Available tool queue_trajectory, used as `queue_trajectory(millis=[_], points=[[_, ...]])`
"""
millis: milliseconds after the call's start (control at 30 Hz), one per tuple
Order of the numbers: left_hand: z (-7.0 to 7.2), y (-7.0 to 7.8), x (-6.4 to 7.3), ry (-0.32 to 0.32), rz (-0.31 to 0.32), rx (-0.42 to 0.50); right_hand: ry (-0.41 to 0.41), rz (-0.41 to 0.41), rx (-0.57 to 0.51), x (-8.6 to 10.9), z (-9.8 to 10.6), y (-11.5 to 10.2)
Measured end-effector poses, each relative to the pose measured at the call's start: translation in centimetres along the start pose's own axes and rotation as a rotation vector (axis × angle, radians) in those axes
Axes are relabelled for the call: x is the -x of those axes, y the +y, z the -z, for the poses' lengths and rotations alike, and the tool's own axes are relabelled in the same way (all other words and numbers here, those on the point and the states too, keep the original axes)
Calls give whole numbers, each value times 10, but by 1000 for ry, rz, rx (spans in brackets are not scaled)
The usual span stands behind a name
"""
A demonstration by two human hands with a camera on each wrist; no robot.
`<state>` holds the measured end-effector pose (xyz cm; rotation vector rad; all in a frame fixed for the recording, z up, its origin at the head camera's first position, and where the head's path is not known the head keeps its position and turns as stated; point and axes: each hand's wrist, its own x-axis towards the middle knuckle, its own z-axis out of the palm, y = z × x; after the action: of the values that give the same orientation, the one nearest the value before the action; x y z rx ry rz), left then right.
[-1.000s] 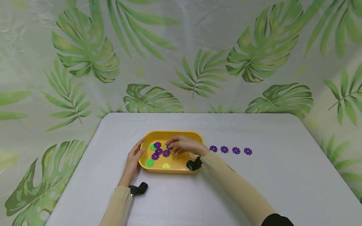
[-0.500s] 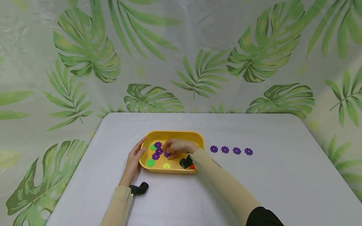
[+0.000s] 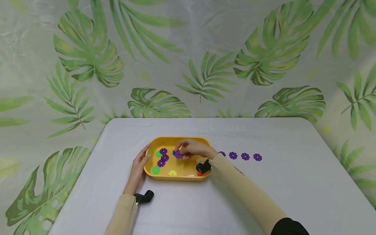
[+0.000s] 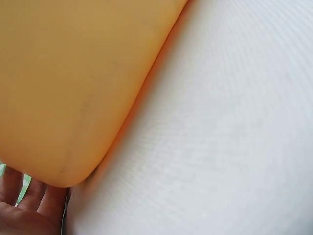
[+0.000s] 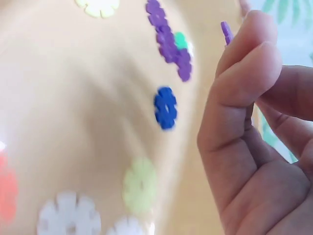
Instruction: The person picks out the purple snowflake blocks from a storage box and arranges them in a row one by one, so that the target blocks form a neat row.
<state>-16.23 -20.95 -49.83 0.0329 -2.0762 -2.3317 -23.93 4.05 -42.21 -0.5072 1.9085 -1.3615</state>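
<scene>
My left hand holds the left end of a yellow plastic tray, thumb near the rim; in the left wrist view its fingers show at the tray's corner. Over the tray, my right hand pinches a purple snowflake disc between thumb and fingers. Most of that disc is hidden in the right wrist view. A blue snowflake disc lies below on the tray floor. Farther left in the tray are several overlapping purple discs.
Inside the tray also lie green discs, a yellow disc, an orange disc and whitish discs. Several purple discs stand in a row on the white table, right of the tray.
My right hand dipped to the tray floor and took hold of a single purple disc, then rose slightly and moved right with it. The left hand and tray stay in place.
</scene>
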Motion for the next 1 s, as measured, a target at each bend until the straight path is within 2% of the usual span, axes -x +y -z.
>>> queue_trajectory(millis=[200, 400, 700, 867, 1000], points=[[1, 1, -1, -16, 14, 15, 64, 66, 36, 33, 31, 7], [0, 1, 0, -11, 7, 10, 185, 54, 23, 76, 69, 25], [-1, -1, 1, -6, -20, 12, 359, 30, -17, 150, 126, 89], [-2, -2, 1, -8, -16, 43, 452, -25, -53, 190, 145, 122], [-2, -1, 1, -3, -10, 43, 524, -63, -52, 213, 155, 143]])
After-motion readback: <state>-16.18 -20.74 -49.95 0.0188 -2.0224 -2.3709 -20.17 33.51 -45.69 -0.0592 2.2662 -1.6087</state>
